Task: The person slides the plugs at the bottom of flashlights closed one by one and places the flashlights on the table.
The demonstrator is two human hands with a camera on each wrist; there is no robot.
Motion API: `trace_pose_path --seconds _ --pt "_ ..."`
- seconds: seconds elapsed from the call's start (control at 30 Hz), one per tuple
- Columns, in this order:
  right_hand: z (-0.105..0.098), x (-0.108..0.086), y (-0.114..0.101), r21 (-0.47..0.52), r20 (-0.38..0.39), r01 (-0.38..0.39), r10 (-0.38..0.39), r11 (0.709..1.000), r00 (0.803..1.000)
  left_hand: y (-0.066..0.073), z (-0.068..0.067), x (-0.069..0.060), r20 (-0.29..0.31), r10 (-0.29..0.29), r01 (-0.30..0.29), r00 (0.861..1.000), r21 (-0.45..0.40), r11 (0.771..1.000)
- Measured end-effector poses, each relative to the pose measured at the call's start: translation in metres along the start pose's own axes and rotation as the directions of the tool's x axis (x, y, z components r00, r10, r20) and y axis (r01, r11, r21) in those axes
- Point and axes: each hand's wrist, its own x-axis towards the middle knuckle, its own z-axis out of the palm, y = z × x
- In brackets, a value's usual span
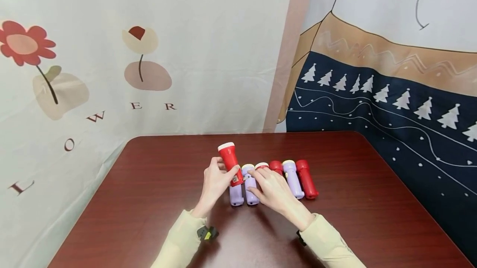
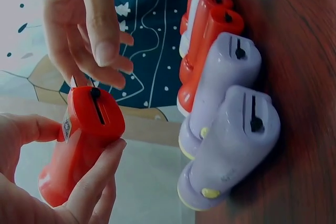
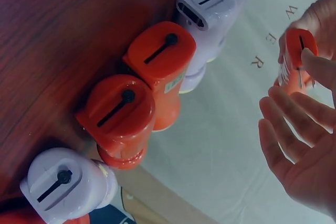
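Observation:
My left hand [image 1: 215, 180] holds a red flashlight [image 1: 228, 157] with a white rim, its head tilted up and away from me. In the left wrist view, thumb and fingers grip its body near the tail, which has a black slider in a slot. Two thin metal prongs [image 2: 82, 82] stick out of its side. Close by the tail, my right hand [image 1: 275, 187] hovers with loosely bent fingers and nothing held in them. The right thumb [image 3: 320, 69] overlaps the tail in the right wrist view; whether it touches, I cannot tell. Beneath lie two lilac flashlights [image 1: 236, 196].
More flashlights continue the row to the right: two red ones, a lilac one [image 1: 293, 180] and a red one [image 1: 307, 180] at the end. They lie on a dark red-brown table [image 1: 164, 185]. Printed cloths [image 1: 223, 52] hang behind it.

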Motion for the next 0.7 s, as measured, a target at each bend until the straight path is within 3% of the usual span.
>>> trace_pose_path --seconds 0.4,0.7 --pt "0.0019 -0.0010 -0.0028 0.037 -0.063 0.007 -0.004 0.999 0.998 0.0048 0.0067 -0.0051 0.001 0.051 -0.051 0.999 0.014 0.999" --pt "0.0027 -0.0035 -0.0049 0.063 -0.056 -0.016 0.020 0.998 0.998 0.0032 0.0086 -0.0070 0.007 0.035 -0.035 0.999 0.003 0.999"
